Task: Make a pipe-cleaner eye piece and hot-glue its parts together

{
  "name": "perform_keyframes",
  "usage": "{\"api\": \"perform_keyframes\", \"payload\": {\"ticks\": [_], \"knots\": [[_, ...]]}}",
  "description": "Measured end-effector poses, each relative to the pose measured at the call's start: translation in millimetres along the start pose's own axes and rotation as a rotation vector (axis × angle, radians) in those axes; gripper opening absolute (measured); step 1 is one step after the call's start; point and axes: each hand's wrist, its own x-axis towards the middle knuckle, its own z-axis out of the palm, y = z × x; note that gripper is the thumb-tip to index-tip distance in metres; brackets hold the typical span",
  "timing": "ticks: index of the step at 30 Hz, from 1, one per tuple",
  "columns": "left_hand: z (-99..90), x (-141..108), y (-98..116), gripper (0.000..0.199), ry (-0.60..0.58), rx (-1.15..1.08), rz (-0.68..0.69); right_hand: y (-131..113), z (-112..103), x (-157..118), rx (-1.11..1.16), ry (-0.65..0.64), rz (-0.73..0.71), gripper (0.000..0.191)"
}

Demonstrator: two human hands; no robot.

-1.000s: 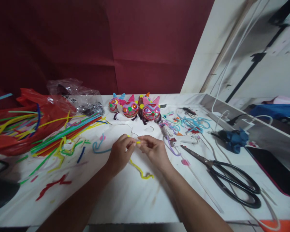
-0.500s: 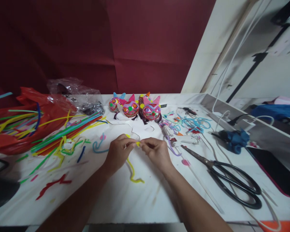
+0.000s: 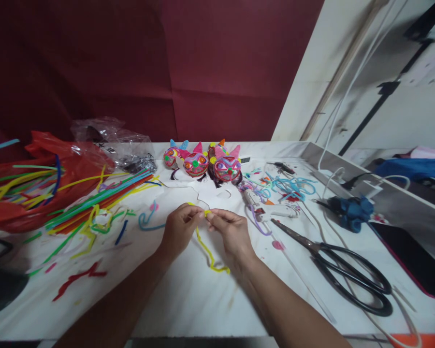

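Observation:
A fuzzy yellow pipe cleaner [image 3: 207, 251] is pinched between my two hands, just above the white table. My left hand [image 3: 180, 227] is closed on it, thumb against fingers. Close beside it, fingertips nearly touching, my right hand [image 3: 231, 231] pinches a small yellow bent or coiled part of it. The loose tail hangs below my hands and bends to the right over the table. Exactly how the pinched part is shaped is mostly covered by my fingers. A blue-grey pipe cleaner [image 3: 148, 224] lies left of my left hand.
Behind my hands stand several decorated balls with ears [image 3: 195, 164]. Left are bundled pipe cleaners [image 3: 105, 200], a red bag [image 3: 76, 154] and red scraps [image 3: 78, 278]. Right lie a white glue gun [image 3: 275, 211], large scissors [image 3: 333, 261], a clear stick [image 3: 304, 280] and a phone [image 3: 413, 256].
The yellow tail has swung to the right. My right hand has shifted slightly left, and my fingers have changed position around the small yellow part.

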Motion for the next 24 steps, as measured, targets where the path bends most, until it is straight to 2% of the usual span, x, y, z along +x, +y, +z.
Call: {"api": "perform_keyframes", "payload": {"ticks": [2, 4, 6, 9, 12, 18, 24], "knots": [[-1.6, 0.2, 1.3, 0.015, -0.002, 0.054, 0.029, 1.6, -0.7, 1.2, 0.018, -0.028, 0.029, 0.023], [-3.3, 0.1, 2.1, 0.015, -0.001, 0.142, 0.087, 0.7, -3.2, 2.7, -0.065, -0.088, -0.001, 0.022], [-4.5, -0.5, 1.9, 0.016, -0.013, 0.245, 0.169, -2.1, -7.0, 3.9, -0.209, -0.136, -0.122, 0.019], [-4.0, -2.5, -1.5, 0.020, -0.054, 0.377, 0.297, -7.2, -12.9, 4.6, -0.470, -0.172, -0.389, 0.010], [-2.1, -4.4, -7.6, 0.023, -0.097, 0.458, 0.348, -9.9, -18.0, 5.5, -0.708, -0.230, -0.547, 0.015], [-1.6, -3.5, -11.9, 0.017, -0.145, 0.385, 0.265, -8.1, -22.1, 8.7, -0.903, -0.296, -0.550, 0.017], [-4.1, 0.4, -5.8, 0.012, -0.138, 0.262, 0.161, -10.8, -20.7, 7.2, -0.848, -0.275, -0.490, 0.015]]}}
